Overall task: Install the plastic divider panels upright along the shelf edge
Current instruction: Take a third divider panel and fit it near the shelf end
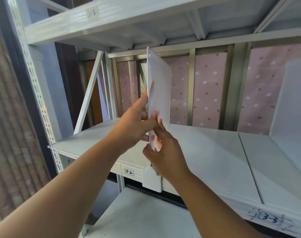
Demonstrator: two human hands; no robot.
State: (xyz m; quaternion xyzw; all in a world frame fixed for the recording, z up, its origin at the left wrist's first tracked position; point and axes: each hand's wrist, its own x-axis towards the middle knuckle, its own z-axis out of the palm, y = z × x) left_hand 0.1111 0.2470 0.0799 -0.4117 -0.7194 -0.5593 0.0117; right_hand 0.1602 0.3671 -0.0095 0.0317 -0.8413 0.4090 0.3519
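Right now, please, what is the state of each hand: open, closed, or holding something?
Left hand: closed on the divider panel, gripping its near edge.
Right hand: closed on the same panel, lower down near its bottom corner.

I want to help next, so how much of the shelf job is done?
One divider already stands upright at the far right of the shelf. A second panel is in hand now: the left hand and right hand hold it upright at the front edge, above a white clip by the 3-2 label. It isn't let go yet. How many more panels remain can't be seen.
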